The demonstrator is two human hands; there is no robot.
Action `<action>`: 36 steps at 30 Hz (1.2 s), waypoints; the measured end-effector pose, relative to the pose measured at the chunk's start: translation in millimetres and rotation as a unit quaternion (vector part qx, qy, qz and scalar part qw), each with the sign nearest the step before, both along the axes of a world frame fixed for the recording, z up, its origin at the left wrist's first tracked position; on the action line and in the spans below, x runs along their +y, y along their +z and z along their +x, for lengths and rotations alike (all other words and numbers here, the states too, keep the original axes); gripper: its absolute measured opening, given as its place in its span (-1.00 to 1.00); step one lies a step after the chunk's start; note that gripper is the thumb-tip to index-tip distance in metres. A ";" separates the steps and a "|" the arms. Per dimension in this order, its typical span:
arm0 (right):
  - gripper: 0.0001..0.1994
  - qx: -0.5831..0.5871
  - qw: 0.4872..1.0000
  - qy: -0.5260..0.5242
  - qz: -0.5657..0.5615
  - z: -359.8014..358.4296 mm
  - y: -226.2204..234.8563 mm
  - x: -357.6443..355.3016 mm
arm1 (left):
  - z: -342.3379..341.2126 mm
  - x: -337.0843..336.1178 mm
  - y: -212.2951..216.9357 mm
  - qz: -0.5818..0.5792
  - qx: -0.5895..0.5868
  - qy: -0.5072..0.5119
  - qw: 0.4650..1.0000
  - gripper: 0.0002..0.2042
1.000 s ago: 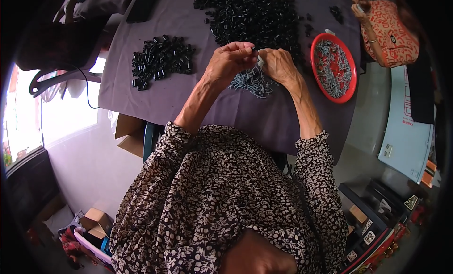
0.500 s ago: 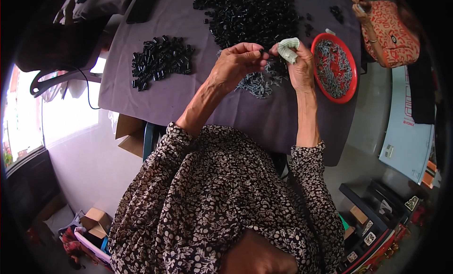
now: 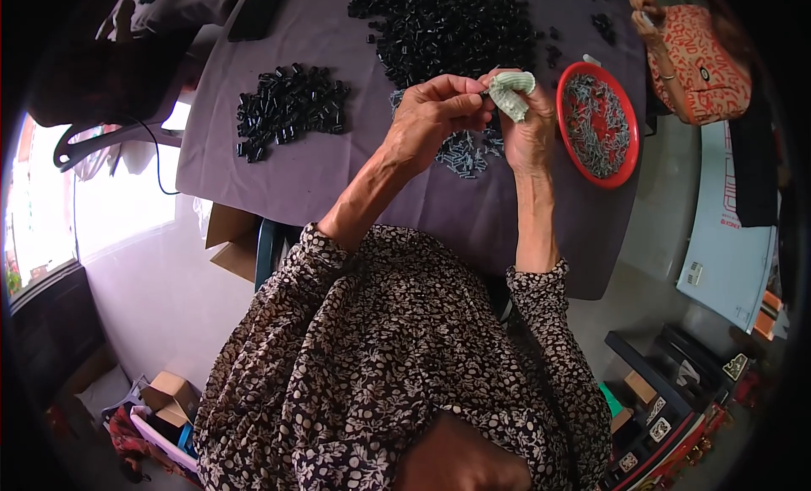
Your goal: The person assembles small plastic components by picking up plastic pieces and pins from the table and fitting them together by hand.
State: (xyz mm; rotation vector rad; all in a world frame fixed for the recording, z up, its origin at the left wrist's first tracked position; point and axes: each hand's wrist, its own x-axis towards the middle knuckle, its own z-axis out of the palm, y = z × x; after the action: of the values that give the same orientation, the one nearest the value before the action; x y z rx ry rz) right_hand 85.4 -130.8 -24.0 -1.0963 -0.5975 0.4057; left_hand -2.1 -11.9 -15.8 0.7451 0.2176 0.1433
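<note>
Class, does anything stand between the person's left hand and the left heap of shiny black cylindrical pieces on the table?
Nothing visible does: only purple fabric tablecloth lies between the left hand and the left heap, to the hand's left.

A small dark piece [image 3: 485,94] — mostly hidden — is held up near loosely heaped thin grey pins [image 3: 461,157].

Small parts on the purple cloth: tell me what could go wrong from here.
The small dark piece pinched by the left hand could slip and be lost in the large black pile just beyond. The right hand might bump the red dish close by and spill the grey pieces inside.
</note>
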 end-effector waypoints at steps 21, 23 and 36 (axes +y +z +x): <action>-0.87 -0.234 0.949 -0.086 -0.190 1.9 17.4 -4.8 | 0.4 -1.9 5.7 0.099 0.006 0.049 0.994 -0.90; -0.89 -0.269 0.932 -0.120 -0.210 2.5 23.1 -3.7 | 2.6 -2.4 10.0 0.137 -0.001 0.058 0.989 -0.89; -0.88 -0.192 0.963 -0.078 -0.172 11.6 38.4 -8.1 | 13.1 -1.0 20.2 0.142 -0.027 0.044 0.988 -0.85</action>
State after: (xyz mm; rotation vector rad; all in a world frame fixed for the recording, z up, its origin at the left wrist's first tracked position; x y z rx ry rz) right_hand 97.0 -138.9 14.3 -1.5651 -0.7941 0.1603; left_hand 11.1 -12.9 4.4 1.0147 0.1800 0.2825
